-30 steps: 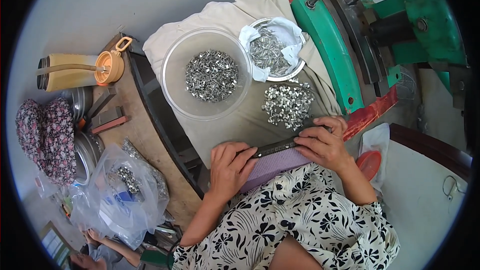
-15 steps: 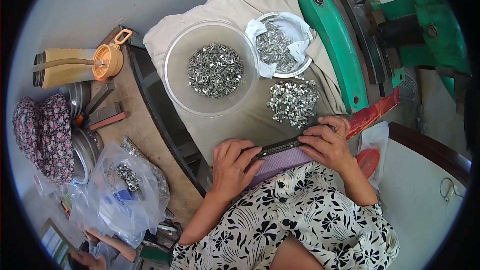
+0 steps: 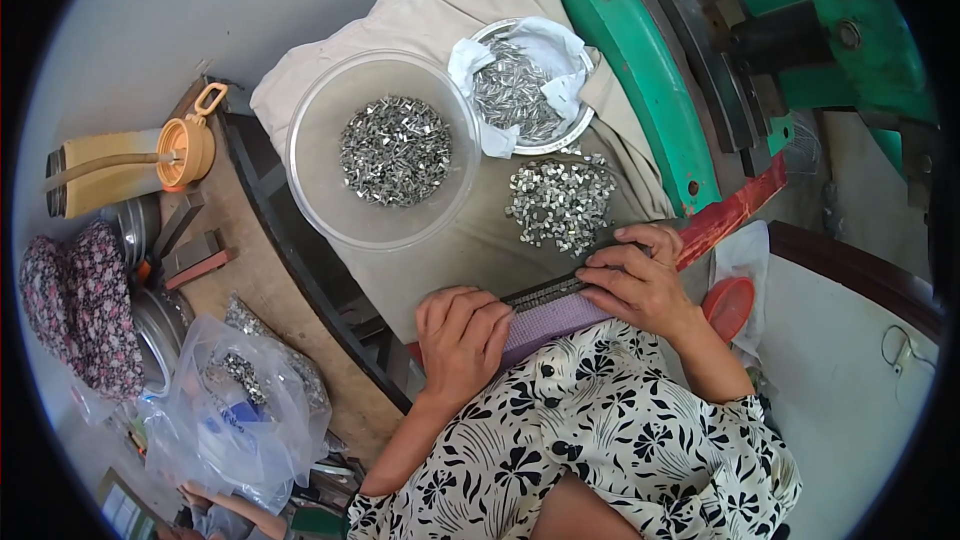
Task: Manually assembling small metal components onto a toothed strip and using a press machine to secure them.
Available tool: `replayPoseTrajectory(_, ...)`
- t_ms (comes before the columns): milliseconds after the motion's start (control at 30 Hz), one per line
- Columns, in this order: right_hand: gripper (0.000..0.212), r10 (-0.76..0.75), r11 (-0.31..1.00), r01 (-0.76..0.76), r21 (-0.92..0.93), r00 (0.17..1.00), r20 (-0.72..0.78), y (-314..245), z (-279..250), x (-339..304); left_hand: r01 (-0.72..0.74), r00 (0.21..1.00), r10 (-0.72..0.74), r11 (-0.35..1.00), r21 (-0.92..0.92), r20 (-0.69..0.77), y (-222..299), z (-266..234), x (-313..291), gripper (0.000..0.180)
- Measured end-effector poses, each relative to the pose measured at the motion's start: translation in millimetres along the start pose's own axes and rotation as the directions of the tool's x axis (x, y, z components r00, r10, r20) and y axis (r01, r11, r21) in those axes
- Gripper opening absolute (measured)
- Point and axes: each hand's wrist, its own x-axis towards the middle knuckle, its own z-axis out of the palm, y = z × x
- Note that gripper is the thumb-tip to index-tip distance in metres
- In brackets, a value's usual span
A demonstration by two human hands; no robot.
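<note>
While both hands (image 3: 545, 310) press flat on dark strip (image 3: 545, 292), loose clips (image 3: 560, 202) lie just beyond, cloth (image 3: 480, 250) bare btwn.

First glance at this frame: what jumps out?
The clear bowl of small metal clips at centre, with a loose pile of clips on the cloth to its right. Below, the left hand and right hand press on a dark strip over a purple pad. A green machine fills the upper right.
</note>
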Motion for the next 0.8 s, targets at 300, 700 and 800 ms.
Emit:
replayPoseTrajectory(300,0.03,-0.004,0.999,0.005,0.035,0.999,-0.033,2.2,2.4,-4.8,0.065,0.997,-0.065,0.998,0.017,0.036,0.7,-3.3,-4.0,0.031)
replayPoseTrajectory(700,0.025,0.135,0.968,-0.122,0.218,0.99,-0.044,4.0,-1.6,-12.0,0.022,1.0,-0.023,0.999,0.039,0.018,-1.2,-1.4,-5.9,0.031)
replayPoseTrajectory(800,0.023,-0.019,0.999,0.022,0.034,0.997,-0.079,-3.1,-3.9,-8.9,0.027,0.999,-0.029,0.998,0.061,0.024,1.2,-4.2,-5.0,0.031)
